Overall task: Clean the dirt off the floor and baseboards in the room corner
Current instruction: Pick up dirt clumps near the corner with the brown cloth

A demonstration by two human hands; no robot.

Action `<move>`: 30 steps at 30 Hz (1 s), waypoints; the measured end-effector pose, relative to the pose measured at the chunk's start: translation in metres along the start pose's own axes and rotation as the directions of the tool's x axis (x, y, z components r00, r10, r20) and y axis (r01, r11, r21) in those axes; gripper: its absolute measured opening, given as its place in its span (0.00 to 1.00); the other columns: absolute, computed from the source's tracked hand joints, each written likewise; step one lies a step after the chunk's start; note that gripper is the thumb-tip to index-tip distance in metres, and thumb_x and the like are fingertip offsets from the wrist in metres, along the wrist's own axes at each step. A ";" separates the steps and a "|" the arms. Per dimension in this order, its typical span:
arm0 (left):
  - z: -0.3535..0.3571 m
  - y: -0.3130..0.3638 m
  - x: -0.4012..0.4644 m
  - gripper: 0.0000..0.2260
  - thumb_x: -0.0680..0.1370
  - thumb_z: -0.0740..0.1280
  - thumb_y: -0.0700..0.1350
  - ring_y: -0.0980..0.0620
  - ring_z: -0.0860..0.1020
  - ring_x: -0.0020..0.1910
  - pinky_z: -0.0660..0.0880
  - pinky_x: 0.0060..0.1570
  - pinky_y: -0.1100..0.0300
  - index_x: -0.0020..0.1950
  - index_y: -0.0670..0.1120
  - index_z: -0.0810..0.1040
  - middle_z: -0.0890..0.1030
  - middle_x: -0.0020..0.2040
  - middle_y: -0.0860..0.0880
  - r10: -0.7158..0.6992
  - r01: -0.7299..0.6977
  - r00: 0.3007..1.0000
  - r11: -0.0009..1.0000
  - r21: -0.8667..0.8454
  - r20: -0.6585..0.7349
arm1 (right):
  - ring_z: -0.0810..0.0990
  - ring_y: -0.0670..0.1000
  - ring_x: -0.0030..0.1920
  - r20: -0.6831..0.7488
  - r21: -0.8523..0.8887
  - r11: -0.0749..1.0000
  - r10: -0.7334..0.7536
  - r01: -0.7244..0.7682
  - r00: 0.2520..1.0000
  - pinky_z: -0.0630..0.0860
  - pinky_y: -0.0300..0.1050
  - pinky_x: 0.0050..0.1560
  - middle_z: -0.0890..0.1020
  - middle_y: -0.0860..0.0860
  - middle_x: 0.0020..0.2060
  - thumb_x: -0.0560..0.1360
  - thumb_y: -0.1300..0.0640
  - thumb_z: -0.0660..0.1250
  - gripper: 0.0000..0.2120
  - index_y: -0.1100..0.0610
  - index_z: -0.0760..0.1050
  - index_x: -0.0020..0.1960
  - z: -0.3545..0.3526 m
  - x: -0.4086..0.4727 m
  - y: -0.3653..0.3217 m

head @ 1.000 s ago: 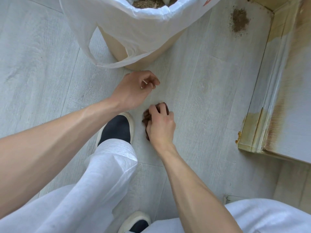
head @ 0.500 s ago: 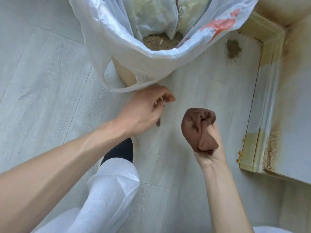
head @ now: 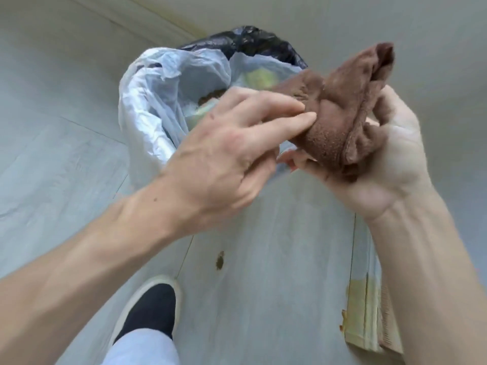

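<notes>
— What's nearest the bin from where you stand?

— A dark slip-on shoe well short of it, then a small brown spot of dirt on the floor between shoe and bin.

— And the hands?

— Both up over the bin's near rim. The right hand lies palm up, fingers curled around a bunched brown cloth. The left hand reaches across, its fingertips pinching the cloth's edge.

— What could go wrong?

— I'd guess grit shaken loose falls outside the white liner, since the cloth hangs at the rim rather than squarely over the opening. The stained baseboard, right of the bin, still looks dirty too.
</notes>
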State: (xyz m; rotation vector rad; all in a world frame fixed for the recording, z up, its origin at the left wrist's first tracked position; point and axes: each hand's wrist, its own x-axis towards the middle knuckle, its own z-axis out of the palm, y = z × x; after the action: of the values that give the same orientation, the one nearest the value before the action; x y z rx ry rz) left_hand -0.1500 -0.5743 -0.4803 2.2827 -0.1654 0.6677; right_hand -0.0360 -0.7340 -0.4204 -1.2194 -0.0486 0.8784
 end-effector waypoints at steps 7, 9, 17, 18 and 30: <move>0.002 -0.003 0.001 0.20 0.83 0.58 0.44 0.43 0.73 0.69 0.67 0.72 0.50 0.73 0.41 0.76 0.76 0.72 0.46 -0.009 0.003 0.997 0.997 0.074 0.075 | 0.79 0.61 0.65 -0.050 -0.205 0.977 0.044 -0.053 0.998 0.73 0.56 0.68 0.76 0.64 0.70 0.79 0.52 0.62 0.24 0.67 0.75 0.68 0.017 0.012 -0.009; 0.000 -0.004 0.001 0.21 0.83 0.59 0.43 0.44 0.72 0.71 0.66 0.73 0.50 0.75 0.41 0.74 0.75 0.73 0.46 -0.035 0.030 0.996 0.998 0.061 0.078 | 0.80 0.59 0.59 -0.004 -0.229 0.973 0.037 -0.037 0.999 0.75 0.53 0.60 0.77 0.65 0.68 0.78 0.56 0.60 0.17 0.64 0.77 0.61 0.018 0.015 -0.009; -0.012 0.007 0.006 0.21 0.81 0.60 0.38 0.51 0.71 0.75 0.66 0.75 0.55 0.74 0.42 0.75 0.74 0.75 0.47 -0.089 0.087 0.995 0.994 -0.066 -0.040 | 0.80 0.56 0.51 -0.061 -0.121 0.992 0.012 -0.019 0.998 0.77 0.51 0.52 0.80 0.58 0.52 0.67 0.62 0.59 0.25 0.65 0.75 0.62 0.021 0.020 -0.007; -0.015 0.008 0.009 0.23 0.80 0.60 0.37 0.52 0.69 0.76 0.65 0.76 0.56 0.76 0.42 0.73 0.72 0.76 0.47 -0.095 0.091 0.994 0.993 -0.075 -0.050 | 0.79 0.57 0.54 -0.081 -0.124 0.992 0.000 -0.010 0.997 0.76 0.53 0.57 0.80 0.58 0.54 0.65 0.62 0.60 0.24 0.64 0.74 0.61 0.020 0.021 -0.009; -0.016 0.002 0.037 0.35 0.77 0.55 0.38 0.49 0.67 0.77 0.68 0.74 0.50 0.83 0.58 0.56 0.62 0.82 0.55 -0.307 0.208 0.875 0.937 0.282 0.375 | 0.79 0.64 0.53 -0.275 -0.226 0.973 -0.016 -0.049 0.961 0.74 0.58 0.58 0.82 0.62 0.60 0.71 0.65 0.57 0.22 0.66 0.76 0.63 0.016 0.022 -0.019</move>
State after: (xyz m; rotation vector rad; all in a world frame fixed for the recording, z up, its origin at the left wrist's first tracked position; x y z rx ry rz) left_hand -0.1252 -0.5618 -0.4508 2.5891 0.0260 0.0539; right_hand -0.0181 -0.7093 -0.4075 -1.5537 0.0865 0.7237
